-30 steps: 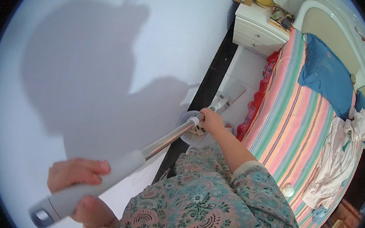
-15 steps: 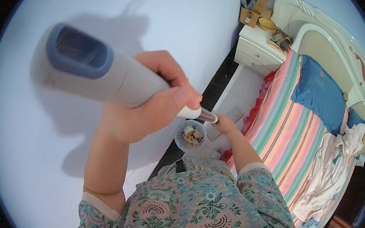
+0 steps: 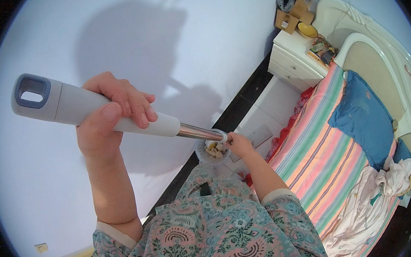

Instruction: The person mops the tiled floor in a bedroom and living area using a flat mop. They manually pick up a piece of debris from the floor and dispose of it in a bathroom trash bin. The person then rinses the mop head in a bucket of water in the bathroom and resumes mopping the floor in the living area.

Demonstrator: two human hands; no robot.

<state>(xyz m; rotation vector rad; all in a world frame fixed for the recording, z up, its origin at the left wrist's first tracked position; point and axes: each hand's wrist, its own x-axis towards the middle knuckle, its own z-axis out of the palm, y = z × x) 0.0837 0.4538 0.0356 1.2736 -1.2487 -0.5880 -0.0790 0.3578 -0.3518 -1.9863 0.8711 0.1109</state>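
A long pole with a light grey grip (image 3: 160,125), a blue-grey hanging loop (image 3: 33,92) and a metal shaft (image 3: 200,132) slants across the view, likely a mop handle. My left hand (image 3: 104,120) is wrapped round the grip below the loop, the thumb across it and the fingers curled over. Further down, my right hand (image 3: 240,145) is closed round the shaft just past a white collar. A flat pale rectangle (image 3: 259,136) lies on the floor beyond my right hand, perhaps the mop head; its join to the pole is hidden.
A bin (image 3: 211,154) holding scraps stands below the shaft by the black skirting. The bed (image 3: 308,170) with striped cover is on the right, a white nightstand (image 3: 293,55) behind. The pale wall (image 3: 43,164) rises close on the left.
The pole's top end has moved left, down and away from the camera, so more metal shaft shows. My left hand went with it; my right hand shifted slightly left.
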